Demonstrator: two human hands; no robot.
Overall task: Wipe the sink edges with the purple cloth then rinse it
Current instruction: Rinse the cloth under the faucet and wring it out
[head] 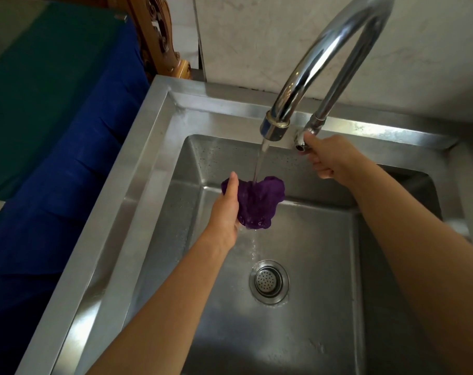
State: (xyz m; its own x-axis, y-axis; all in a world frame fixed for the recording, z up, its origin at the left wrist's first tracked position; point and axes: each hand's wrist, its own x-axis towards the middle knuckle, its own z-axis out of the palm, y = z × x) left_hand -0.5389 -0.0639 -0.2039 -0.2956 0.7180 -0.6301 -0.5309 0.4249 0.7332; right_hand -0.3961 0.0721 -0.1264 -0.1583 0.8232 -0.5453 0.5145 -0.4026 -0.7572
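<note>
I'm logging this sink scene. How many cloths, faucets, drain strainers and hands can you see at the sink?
purple cloth: 1
faucet: 1
drain strainer: 1
hands: 2 (left hand, right hand)
Total: 5

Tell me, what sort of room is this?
Most likely a home kitchen or wash area: a stainless steel sink with a drain strainer, a tall curved faucet running water onto the purple cloth in the left hand, and a pale stone-look wall behind.
</note>
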